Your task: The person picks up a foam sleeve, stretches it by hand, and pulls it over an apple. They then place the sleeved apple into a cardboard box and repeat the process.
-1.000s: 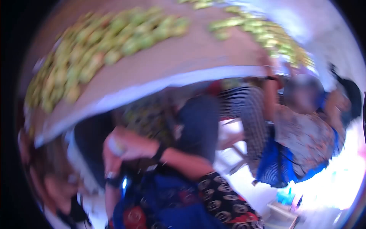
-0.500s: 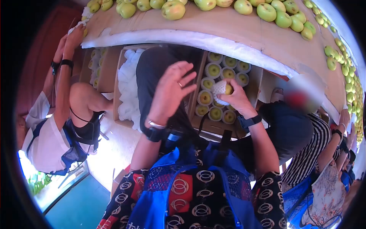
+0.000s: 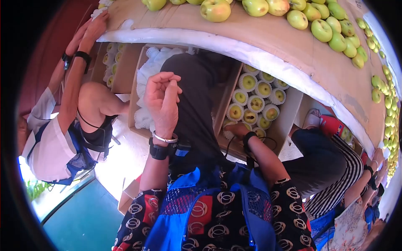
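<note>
Apples in foam nets lay in the box under the table, right of the foam nets.

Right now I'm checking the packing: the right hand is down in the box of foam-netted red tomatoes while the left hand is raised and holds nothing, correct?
Not quite. The head view shows green apples in foam nets, not red tomatoes. The rest holds: the right hand is down in the box, and the left hand is raised and holds nothing.

Smooth, glossy skins on the pears; soft white foam netting round each; matt brown cardboard box; shiny metal bangle at the left hand; matt cardboard tabletop
</note>
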Motion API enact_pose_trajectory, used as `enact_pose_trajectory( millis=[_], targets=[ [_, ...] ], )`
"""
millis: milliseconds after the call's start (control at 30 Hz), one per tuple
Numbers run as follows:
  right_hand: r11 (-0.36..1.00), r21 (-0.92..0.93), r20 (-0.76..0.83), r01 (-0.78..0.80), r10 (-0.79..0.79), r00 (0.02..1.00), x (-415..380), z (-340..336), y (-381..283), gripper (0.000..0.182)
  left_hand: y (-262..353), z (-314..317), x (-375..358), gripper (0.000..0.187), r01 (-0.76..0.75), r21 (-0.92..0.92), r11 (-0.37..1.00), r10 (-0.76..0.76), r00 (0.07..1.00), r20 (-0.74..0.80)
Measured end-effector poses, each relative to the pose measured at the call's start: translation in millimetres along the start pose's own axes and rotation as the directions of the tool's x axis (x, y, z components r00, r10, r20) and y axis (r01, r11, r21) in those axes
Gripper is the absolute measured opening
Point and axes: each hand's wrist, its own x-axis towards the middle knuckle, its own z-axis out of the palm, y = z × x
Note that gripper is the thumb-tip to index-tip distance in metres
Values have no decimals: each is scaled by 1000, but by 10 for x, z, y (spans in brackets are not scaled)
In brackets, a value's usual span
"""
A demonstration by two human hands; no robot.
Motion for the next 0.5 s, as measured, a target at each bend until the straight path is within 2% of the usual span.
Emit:
enact_pose_trajectory(
  millis=[33,67,100,133,167,200,267,400,467,500],
  targets=[
    [930,-291,-61,226,-253,965,186,-31,135,58,-6,6,6,16,-1,4,1000,1,1000,-3],
    [729,-560,-41,393,-498,866,308,-35,188,67,-7,12,7,15,-13,0,1000,13,1000,-7],
    [728,-560,-32,396,-497,867,274,-18,110,67,-13,16,3,14,-21,-4,1000,21,1000,-12],
    [859,-435,-272,271,-412,870,196,-5,13,78,-11,26,6,14,-17,2,1000,17,1000,-19],
    [952,-263,-487,158,-273,829,124,32,-45,90,7,40,7,14,-20,18,1000,20,1000,-20],
    [953,-260,-485,153,-266,833,149,79,-7,90,10,52,11,14,-23,33,999,24,1000,-17],
    [929,-335,-571,156,-331,751,183,160,33,105,-3,56,17,14,-34,36,999,35,999,-17],
    [923,-332,-560,192,-357,747,268,207,160,104,-2,72,34,14,-42,31,999,43,999,-31],
    [871,-453,-345,192,-369,863,353,46,164,104,-2,66,27,14,-34,33,999,34,999,-26],
    [869,-454,-345,194,-373,861,318,29,141,104,4,66,33,14,-31,33,999,32,999,-26]
  ],
)
